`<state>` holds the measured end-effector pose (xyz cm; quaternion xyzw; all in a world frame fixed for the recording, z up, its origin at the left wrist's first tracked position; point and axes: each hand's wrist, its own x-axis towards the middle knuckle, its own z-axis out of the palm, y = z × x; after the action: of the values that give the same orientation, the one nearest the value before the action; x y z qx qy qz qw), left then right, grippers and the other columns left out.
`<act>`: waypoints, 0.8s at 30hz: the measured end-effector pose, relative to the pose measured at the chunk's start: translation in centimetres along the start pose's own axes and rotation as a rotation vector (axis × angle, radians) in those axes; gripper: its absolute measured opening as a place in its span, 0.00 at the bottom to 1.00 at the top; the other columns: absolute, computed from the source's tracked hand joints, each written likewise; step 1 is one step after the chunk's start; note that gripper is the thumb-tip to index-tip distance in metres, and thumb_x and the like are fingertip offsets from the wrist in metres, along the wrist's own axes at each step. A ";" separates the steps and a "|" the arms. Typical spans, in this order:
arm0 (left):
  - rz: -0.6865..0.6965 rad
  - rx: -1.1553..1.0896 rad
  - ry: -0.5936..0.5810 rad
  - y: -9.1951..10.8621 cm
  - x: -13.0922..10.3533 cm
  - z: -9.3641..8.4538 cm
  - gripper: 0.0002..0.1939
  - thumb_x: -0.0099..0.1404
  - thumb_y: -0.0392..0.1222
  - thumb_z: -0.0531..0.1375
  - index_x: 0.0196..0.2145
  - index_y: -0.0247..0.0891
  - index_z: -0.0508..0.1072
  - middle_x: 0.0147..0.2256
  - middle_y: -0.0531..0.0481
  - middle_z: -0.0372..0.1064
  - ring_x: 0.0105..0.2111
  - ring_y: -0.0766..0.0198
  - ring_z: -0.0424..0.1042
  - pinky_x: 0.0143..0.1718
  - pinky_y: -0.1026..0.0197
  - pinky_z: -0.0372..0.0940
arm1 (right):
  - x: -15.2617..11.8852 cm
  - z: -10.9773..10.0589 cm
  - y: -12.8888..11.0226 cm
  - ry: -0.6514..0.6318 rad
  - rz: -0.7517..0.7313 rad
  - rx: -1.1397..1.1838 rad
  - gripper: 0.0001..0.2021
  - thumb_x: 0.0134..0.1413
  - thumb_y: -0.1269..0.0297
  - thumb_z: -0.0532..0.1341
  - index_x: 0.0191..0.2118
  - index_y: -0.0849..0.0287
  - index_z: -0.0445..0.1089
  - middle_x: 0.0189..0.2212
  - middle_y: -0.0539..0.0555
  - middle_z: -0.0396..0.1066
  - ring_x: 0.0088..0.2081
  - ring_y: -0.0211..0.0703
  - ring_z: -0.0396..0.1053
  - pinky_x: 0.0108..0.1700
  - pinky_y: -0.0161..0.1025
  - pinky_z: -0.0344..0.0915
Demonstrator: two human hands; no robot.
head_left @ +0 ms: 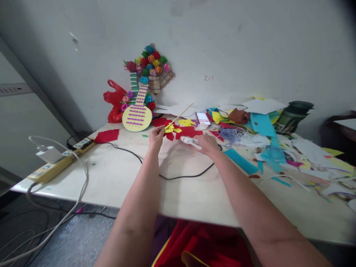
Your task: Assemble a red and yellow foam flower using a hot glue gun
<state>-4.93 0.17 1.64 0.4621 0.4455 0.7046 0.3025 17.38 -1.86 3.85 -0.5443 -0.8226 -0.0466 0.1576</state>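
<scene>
My left hand is closed around a small yellow paper piece with petal-like ends. A thin wooden stick slants up and to the right from it. To the right, my right hand grips a white glue gun, its nozzle end pointing left toward the yellow piece, with a gap between them. A black cord loops from near that hand across the table. Red paper lies behind both hands, and another yellow paper shape rests on it.
A yellow power strip with a white charger lies at the left. Behind stand a yellow paper lute, a flower basket and a red bag. Paper scraps, purple yarn, a phone and a dark bottle crowd the right.
</scene>
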 end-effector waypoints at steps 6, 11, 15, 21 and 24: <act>-0.018 0.027 -0.011 -0.4 0.1 0.0 0.19 0.49 0.48 0.64 0.36 0.32 0.76 0.32 0.46 0.74 0.35 0.60 0.72 0.40 0.59 0.65 | 0.8 0.0 3.5 -0.092 0.019 0.428 0.15 0.40 0.54 0.64 0.35 0.56 0.74 0.31 0.52 0.74 0.34 0.46 0.69 0.32 0.37 0.62; -0.012 0.054 -0.041 -1.1 0.4 -0.1 0.18 0.49 0.47 0.64 0.36 0.33 0.76 0.33 0.46 0.74 0.35 0.61 0.72 0.40 0.59 0.65 | 0.4 -0.5 4.3 -0.118 0.108 0.851 0.15 0.36 0.55 0.65 0.29 0.61 0.72 0.19 0.48 0.67 0.20 0.35 0.61 0.23 0.33 0.57; -0.031 0.117 -0.049 -1.5 0.5 0.0 0.17 0.48 0.46 0.64 0.35 0.34 0.77 0.33 0.46 0.74 0.35 0.59 0.72 0.39 0.59 0.65 | -0.1 -1.1 3.5 -0.096 0.119 1.048 0.15 0.34 0.54 0.66 0.24 0.61 0.68 0.14 0.46 0.62 0.17 0.32 0.57 0.20 0.33 0.55; -0.064 0.086 -0.141 -0.9 -0.1 0.4 0.18 0.48 0.46 0.64 0.36 0.33 0.77 0.32 0.46 0.74 0.33 0.60 0.72 0.39 0.59 0.66 | 0.4 -0.3 3.4 -0.057 0.086 1.031 0.17 0.36 0.51 0.66 0.24 0.61 0.67 0.14 0.45 0.60 0.17 0.33 0.57 0.21 0.34 0.56; -0.077 0.093 -0.177 -0.5 -0.4 0.6 0.18 0.49 0.45 0.64 0.36 0.33 0.77 0.32 0.46 0.75 0.33 0.60 0.72 0.38 0.59 0.66 | 0.7 0.1 3.3 -0.014 0.081 0.974 0.18 0.37 0.51 0.66 0.29 0.61 0.71 0.17 0.47 0.64 0.20 0.36 0.60 0.24 0.36 0.59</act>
<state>-4.20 0.31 1.14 0.5185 0.4666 0.6276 0.3456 20.06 0.13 3.66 -0.4393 -0.7278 0.3537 0.3901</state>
